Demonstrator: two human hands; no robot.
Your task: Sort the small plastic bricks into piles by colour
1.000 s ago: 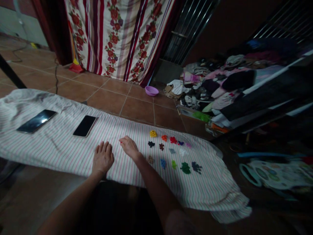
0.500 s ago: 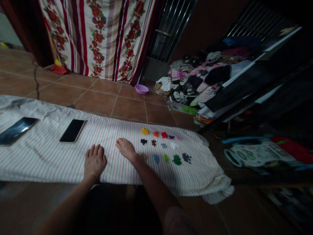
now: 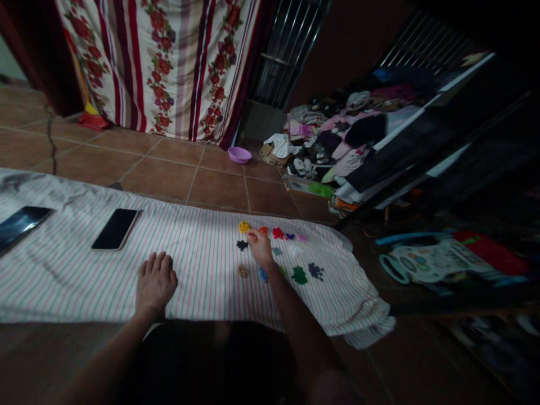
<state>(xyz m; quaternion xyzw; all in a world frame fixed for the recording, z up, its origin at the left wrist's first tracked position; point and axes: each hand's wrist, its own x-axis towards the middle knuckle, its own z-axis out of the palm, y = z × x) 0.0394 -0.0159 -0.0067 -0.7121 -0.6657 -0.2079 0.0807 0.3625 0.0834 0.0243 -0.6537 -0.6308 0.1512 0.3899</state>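
Observation:
My left hand (image 3: 156, 283) lies flat on the striped cloth (image 3: 198, 281), fingers stretched and holding nothing. My right hand (image 3: 260, 247) is over the small colour-sorted piles with its fingertips pinched; what they hold, if anything, is too small to make out. Close to those fingertips are the yellow pile (image 3: 244, 226), the orange pile (image 3: 263, 230) and the black pile (image 3: 242, 245). The hand hides the spot just right of the black pile. Red (image 3: 278, 232), dark blue (image 3: 289, 237), grey (image 3: 277, 251), tan (image 3: 242, 271), blue (image 3: 263, 274) and green pieces (image 3: 299, 275) lie around it.
Two phones, one black-screened (image 3: 116, 229) and one larger (image 3: 21, 225), lie on the cloth at left. Beyond the cloth's far edge a purple basin (image 3: 239, 155) sits on the tiled floor. Heaped clothes (image 3: 333, 135) and a dark slanted frame stand at right.
My right hand has moved right, from the bare cloth to among the piles, uncovering the tan pile and covering the brown one. My left hand stays flat. The view has shifted slightly.

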